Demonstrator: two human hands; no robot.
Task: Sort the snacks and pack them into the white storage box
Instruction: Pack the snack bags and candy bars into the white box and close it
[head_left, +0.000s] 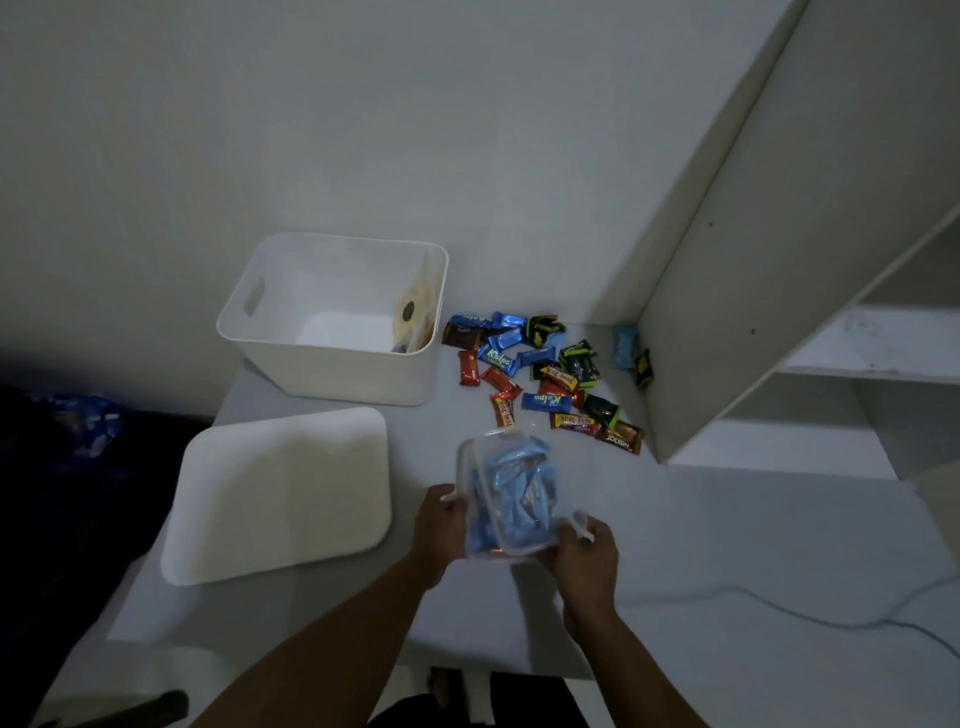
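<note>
- Lid (280, 493): lies flat on the table (727, 519), at 9 o'clock from the bag, apart from the box.
- Box (337, 374): white, open, upright, at 11 o'clock from the bag. A tan pack (413, 317) stands against its right inner wall; what else is in it cannot be told.
- Left hand (441, 525): fingers curled round the bag's left edge, gripping it.
- Bag (514, 493): clear plastic, holding light blue packs, held between both hands at the near middle of the table.
- Snacks (545, 374): a loose heap of blue, red, brown and green-black packs on the table, at 12 to 1 o'clock from the bag, just right of the box.
- Right hand (584, 551): fingers curled on the bag's lower right corner, pinching it.
- Blue pack (625, 345): lies apart from the heap at its 3 o'clock, near the shelf, with a green-black pack (643, 368) just beside it.
- Shelf (779, 260): white, stands at 2 o'clock from the bag.
- Cable (779, 608): white, trails across the table at 4 o'clock.
</note>
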